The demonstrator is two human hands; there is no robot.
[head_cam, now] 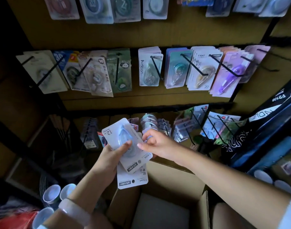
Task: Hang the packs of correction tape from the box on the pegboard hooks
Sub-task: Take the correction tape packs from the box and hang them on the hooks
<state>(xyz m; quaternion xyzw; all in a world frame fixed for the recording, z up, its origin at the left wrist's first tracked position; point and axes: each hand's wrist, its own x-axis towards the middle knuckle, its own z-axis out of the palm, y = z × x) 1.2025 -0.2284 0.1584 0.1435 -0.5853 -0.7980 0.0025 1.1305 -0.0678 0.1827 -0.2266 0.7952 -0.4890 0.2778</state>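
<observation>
- The left hand (111, 156) grips a small fanned stack of correction tape packs (125, 146), thumb pressed across the clear blister of the top pack, fingers curled behind the cards.
- The packs are held upside down to the viewer: "12 m" reads inverted near the top pack's far corner, and the hang-hole ends point back toward the person.
- A lower pack (133, 179) in the same grip sticks out beneath the top ones, above the box's opening.
- The right hand (151, 141) comes in from the right, fingers curled, thumb and forefinger pinching at the right edge of the top pack.
- The cardboard box (159, 204) sits open directly below both hands, flaps standing up; what lies inside is too dark to tell.
- Ahead, the pegboard (158, 33) carries rows of black hooks (155, 66), each loaded with carded correction tapes.
- In the middle row a white "Moon" pack (149, 70) hangs near centre, a teal one just beside it, purple ones further right.
- The lowest row of hooks hangs just beyond the hands, packed with more small cards.
- A pale bangle (73, 212) circles the left wrist.
- White cups (51, 194) stand at lower left, beside the box.
</observation>
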